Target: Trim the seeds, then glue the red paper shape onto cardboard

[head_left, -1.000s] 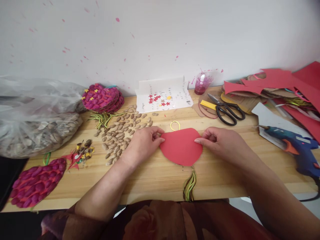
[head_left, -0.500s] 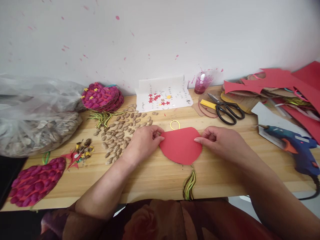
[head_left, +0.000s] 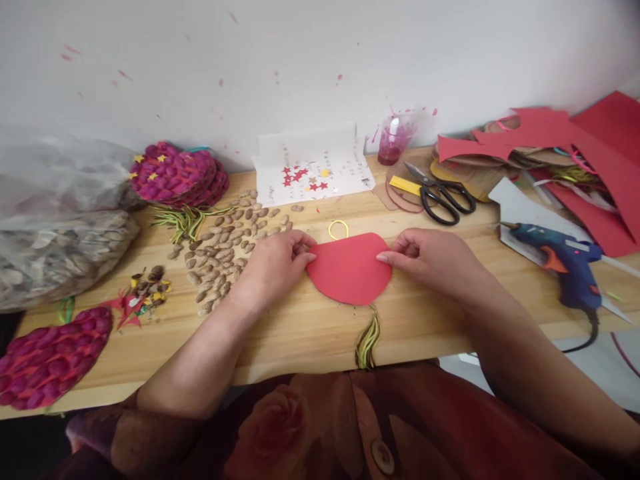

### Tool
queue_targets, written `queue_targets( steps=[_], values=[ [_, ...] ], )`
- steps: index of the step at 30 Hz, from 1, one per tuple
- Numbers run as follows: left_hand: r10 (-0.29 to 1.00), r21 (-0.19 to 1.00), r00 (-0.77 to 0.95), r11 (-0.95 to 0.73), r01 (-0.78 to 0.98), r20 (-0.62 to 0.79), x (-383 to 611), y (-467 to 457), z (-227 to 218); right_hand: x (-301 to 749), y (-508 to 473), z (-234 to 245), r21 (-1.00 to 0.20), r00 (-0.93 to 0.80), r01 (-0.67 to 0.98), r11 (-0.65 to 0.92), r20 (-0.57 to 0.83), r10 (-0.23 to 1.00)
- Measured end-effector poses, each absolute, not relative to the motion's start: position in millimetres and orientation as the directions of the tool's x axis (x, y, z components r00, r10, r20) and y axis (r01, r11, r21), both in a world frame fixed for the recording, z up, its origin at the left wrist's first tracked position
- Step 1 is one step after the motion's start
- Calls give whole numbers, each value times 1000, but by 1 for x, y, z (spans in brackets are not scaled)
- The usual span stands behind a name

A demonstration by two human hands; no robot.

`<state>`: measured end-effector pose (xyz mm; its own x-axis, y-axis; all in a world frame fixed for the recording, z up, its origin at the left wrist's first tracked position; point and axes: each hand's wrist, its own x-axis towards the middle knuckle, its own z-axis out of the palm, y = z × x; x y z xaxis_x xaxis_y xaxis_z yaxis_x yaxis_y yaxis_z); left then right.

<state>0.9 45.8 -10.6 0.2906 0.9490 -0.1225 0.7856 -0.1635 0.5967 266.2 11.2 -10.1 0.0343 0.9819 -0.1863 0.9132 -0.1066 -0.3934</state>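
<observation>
A rounded red paper cutout point(head_left: 349, 270) with a flat top edge is held between my two hands, low over the wooden table. My left hand point(head_left: 280, 261) pinches its left edge between thumb and fingers. On the opposite edge, my right hand point(head_left: 425, 257) pinches it the same way. A yellow cord loop point(head_left: 339, 231) sticks out from the top. From the bottom hangs a green, yellow and brown tassel point(head_left: 369, 339), reaching toward the table's front edge. Shelled-looking peanuts point(head_left: 220, 250) lie spread out just beyond my left hand.
Black-handled scissors point(head_left: 443, 200), a blue glue gun point(head_left: 565, 257) and red paper scraps point(head_left: 600, 160) lie on the right. Behind are a paper sheet point(head_left: 270, 153) with small stars and a cup point(head_left: 393, 143). Left are a plastic bag point(head_left: 60, 247) and magenta decorated pieces point(head_left: 55, 360).
The whole view has shifted, so everything sits slightly higher and further left. Both hands keep their pinch on the red paper cutout, with no clear change in its position on the table.
</observation>
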Motion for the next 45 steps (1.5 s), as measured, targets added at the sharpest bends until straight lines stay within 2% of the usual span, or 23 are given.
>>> queue_targets(
  steps=[4,7,10,12,15,24,31,36,39,43,45],
  values=[
    [943,572,325,-232,787,-65,-1,46,-15,267,11,-12,-401,28,911,-97,-173,985],
    [912,532,395,-391,751,112,-2,44,-21,268,11,-13,-405,20,910,-84,-160,987],
    [780,449,543,-625,639,312,-2,40,-27,268,11,-14,-401,19,912,-82,-157,987],
    [675,416,653,-733,539,344,-1,37,-29,268,11,-14,-401,21,912,-82,-155,988],
    [602,424,740,-779,463,299,-2,32,-26,267,11,-14,-405,21,911,-80,-148,989],
    [547,390,830,-790,472,103,-1,20,-7,267,9,-13,-426,18,901,-78,-145,989],
    [531,368,843,-803,469,85,4,14,-7,263,4,-12,-419,13,906,-66,-128,992],
    [519,377,853,-803,461,61,5,14,-5,260,-4,-12,-456,16,888,-65,-111,994],
    [517,381,855,-800,464,45,6,14,-4,259,-9,-15,-494,7,870,1,14,1000],
    [514,390,857,-799,457,48,6,14,-4,257,-12,-19,-475,-103,850,229,277,956],
    [509,391,859,-801,453,46,5,14,-5,256,-12,-21,-464,-139,842,274,304,943]
  ],
)
